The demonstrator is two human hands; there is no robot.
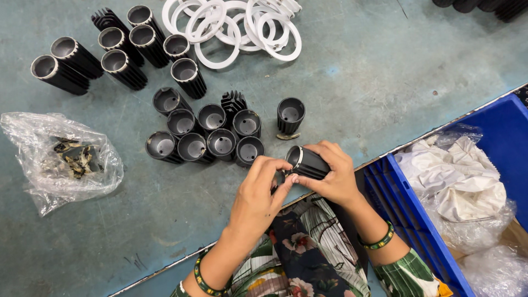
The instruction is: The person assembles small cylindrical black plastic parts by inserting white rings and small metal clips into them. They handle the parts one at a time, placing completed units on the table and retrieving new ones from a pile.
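Observation:
My right hand [333, 176] grips a black finned cylindrical housing [307, 162], tilted with its open end to the left, near the table's front edge. My left hand [258, 192] has its fingertips pressed at that open end; what it holds there is hidden. Just beyond the hands stands a cluster of several similar black housings [212, 135], open ends up. One more housing [290, 115] stands alone, with a small brass clip by its base.
Several longer black finned cylinders [118, 52] lie at the back left. A pile of white plastic rings [236, 25] sits at the back. A clear bag of small brass parts [69, 159] lies left. A blue crate [418, 220] with white plastic wrapping stands right.

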